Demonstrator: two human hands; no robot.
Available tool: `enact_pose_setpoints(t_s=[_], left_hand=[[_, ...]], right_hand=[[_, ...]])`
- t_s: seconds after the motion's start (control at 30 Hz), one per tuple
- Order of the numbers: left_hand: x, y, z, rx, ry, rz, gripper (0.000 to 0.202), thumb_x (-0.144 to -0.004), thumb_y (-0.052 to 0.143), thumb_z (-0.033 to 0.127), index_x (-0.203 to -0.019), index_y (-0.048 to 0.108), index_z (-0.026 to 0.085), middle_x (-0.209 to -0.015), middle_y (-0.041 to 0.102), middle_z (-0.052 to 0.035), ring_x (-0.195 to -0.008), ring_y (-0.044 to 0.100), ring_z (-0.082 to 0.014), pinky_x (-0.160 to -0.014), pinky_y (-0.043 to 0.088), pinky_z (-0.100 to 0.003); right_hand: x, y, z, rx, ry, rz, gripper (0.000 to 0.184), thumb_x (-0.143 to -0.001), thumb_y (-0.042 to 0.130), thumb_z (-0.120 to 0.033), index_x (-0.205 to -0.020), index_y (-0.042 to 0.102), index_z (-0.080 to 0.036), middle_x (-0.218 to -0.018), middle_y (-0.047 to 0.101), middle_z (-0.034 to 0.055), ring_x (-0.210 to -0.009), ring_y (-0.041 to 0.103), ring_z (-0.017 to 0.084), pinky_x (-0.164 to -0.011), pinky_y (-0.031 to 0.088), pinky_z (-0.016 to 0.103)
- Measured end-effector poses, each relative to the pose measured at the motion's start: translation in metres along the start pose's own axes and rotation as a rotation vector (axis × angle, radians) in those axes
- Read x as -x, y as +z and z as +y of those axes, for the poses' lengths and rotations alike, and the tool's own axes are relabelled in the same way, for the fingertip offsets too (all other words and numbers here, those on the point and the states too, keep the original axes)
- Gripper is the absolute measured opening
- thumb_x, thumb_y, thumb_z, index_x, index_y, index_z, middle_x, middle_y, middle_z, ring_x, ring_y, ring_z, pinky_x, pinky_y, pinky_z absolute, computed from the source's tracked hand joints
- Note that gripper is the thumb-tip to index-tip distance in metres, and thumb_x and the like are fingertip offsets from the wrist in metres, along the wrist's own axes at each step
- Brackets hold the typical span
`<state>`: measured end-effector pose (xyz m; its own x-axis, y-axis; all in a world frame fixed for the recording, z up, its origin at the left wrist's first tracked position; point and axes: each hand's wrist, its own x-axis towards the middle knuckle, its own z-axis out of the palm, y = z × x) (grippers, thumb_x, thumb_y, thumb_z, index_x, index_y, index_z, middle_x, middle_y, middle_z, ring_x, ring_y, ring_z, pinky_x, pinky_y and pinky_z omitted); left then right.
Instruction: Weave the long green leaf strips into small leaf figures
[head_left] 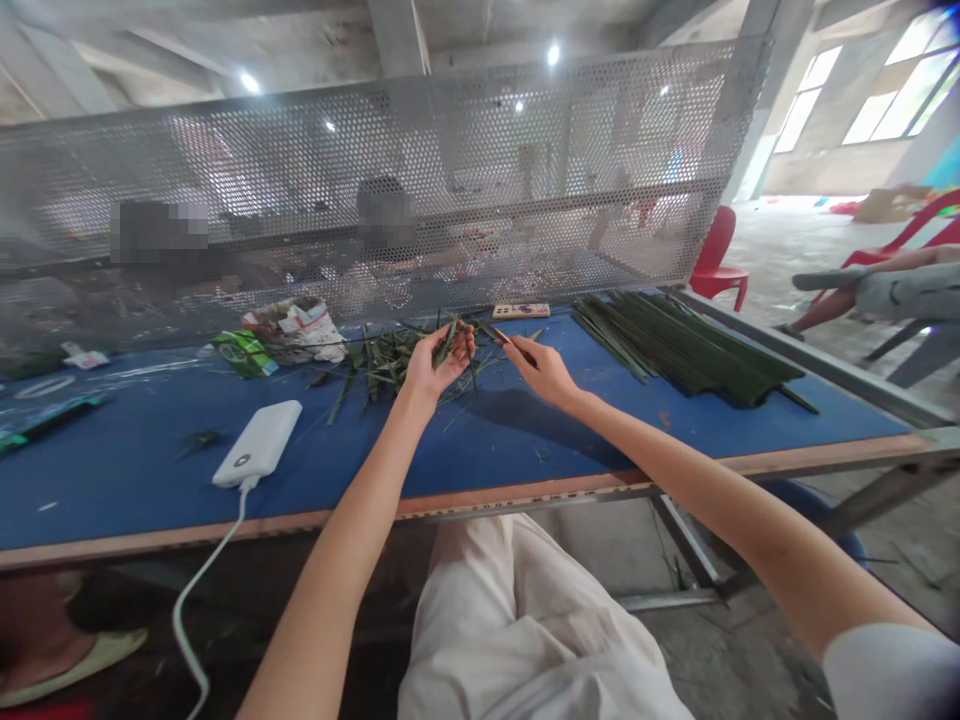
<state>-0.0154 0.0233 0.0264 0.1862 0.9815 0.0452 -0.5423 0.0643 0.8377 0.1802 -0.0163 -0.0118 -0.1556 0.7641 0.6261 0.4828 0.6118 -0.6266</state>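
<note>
My left hand [439, 362] is raised just above the blue table, its fingers curled around some green leaf strips [466, 345]. Facing it from the right, my right hand [546, 372] is closed on a slim pointed tool [498, 333] with a dark tip; whether it is a knife or scissors I cannot tell. That tip points at the leaf strips and lies close to the left fingers. Beneath and to the left of my left hand spreads a loose pile of cut leaf pieces [379, 365]. Long dark green leaves [686, 345] lie stacked flat at the right.
A perforated metal screen [465, 180] rises along the table's [495, 440] back. On the left lie a white power bank [259, 443] with a cable, a green packet [244, 353] and crumpled wrapping [307, 332]. A pale phone-like case [521, 311] rests by the screen. Another person's leg shows at right.
</note>
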Motion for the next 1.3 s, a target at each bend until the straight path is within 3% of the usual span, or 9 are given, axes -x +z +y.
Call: enact_pose_setpoints(t_s=[0.13, 0.37, 0.5, 0.73, 0.97, 1.17, 1.3], left_hand=[[0.000, 0.002, 0.010, 0.014, 0.008, 0.015, 0.018, -0.087, 0.052, 0.019, -0.084, 0.070, 0.015, -0.085, 0.073, -0.0096, -0.076, 0.068, -0.0155, -0.071, 0.057, -0.026], [0.001, 0.007, 0.029, -0.156, -0.089, 0.028, 0.018, -0.085, 0.056, 0.018, -0.091, 0.071, 0.012, -0.071, 0.069, -0.0083, -0.058, 0.063, -0.0123, -0.063, 0.057, -0.024], [-0.001, 0.008, 0.023, -0.243, -0.119, 0.058, 0.017, -0.084, 0.057, 0.018, -0.090, 0.072, 0.011, -0.065, 0.067, -0.0079, -0.057, 0.063, -0.0138, -0.062, 0.057, -0.025], [-0.003, 0.009, 0.015, -0.342, -0.008, -0.046, 0.011, -0.082, 0.057, 0.015, -0.076, 0.067, 0.013, -0.074, 0.069, -0.0068, -0.056, 0.059, -0.0095, -0.055, 0.049, -0.020], [0.005, 0.013, 0.013, -0.515, 0.079, -0.095, 0.008, -0.079, 0.063, 0.022, -0.075, 0.064, 0.015, -0.079, 0.068, -0.0058, -0.062, 0.059, -0.0104, -0.059, 0.047, -0.023], [0.010, 0.016, 0.004, -0.764, 0.129, -0.149, 0.011, -0.069, 0.071, 0.023, -0.076, 0.066, 0.015, -0.073, 0.066, -0.0016, -0.065, 0.057, -0.0113, -0.063, 0.042, -0.024], [0.008, 0.016, -0.001, -0.819, 0.138, -0.188, 0.012, -0.069, 0.070, 0.025, -0.074, 0.066, 0.015, -0.067, 0.063, -0.0007, -0.061, 0.054, -0.0110, -0.062, 0.040, -0.025]], right_hand=[[-0.003, -0.003, 0.000, 0.020, 0.023, 0.045, 0.044, -0.100, 0.030, -0.045, -0.096, 0.065, -0.019, -0.070, 0.054, 0.0022, -0.063, 0.047, 0.015, -0.062, 0.033, 0.026], [-0.001, -0.003, -0.001, 0.193, -0.133, -0.007, 0.034, -0.100, 0.036, -0.039, -0.102, 0.063, -0.018, -0.093, 0.064, 0.0081, -0.082, 0.056, 0.017, -0.073, 0.038, 0.025], [0.001, -0.002, -0.003, 0.254, -0.135, -0.005, 0.032, -0.100, 0.039, -0.036, -0.103, 0.065, -0.018, -0.092, 0.066, 0.0075, -0.079, 0.058, 0.016, -0.069, 0.037, 0.024], [0.000, -0.003, -0.003, 0.319, -0.122, 0.074, 0.032, -0.100, 0.039, -0.033, -0.101, 0.068, -0.018, -0.087, 0.067, 0.0061, -0.077, 0.060, 0.016, -0.067, 0.037, 0.024], [0.001, -0.004, -0.002, 0.423, -0.099, 0.067, 0.035, -0.101, 0.035, -0.036, -0.100, 0.065, -0.019, -0.089, 0.066, 0.0059, -0.075, 0.059, 0.015, -0.061, 0.032, 0.024], [-0.001, -0.005, -0.002, 0.560, 0.007, -0.069, 0.034, -0.102, 0.030, -0.036, -0.103, 0.058, -0.016, -0.080, 0.066, 0.0060, -0.066, 0.056, 0.015, -0.056, 0.023, 0.027], [-0.001, -0.004, -0.003, 0.606, 0.067, -0.128, 0.038, -0.102, 0.029, -0.042, -0.101, 0.058, -0.017, -0.075, 0.066, 0.0052, -0.060, 0.053, 0.015, -0.056, 0.020, 0.028]])
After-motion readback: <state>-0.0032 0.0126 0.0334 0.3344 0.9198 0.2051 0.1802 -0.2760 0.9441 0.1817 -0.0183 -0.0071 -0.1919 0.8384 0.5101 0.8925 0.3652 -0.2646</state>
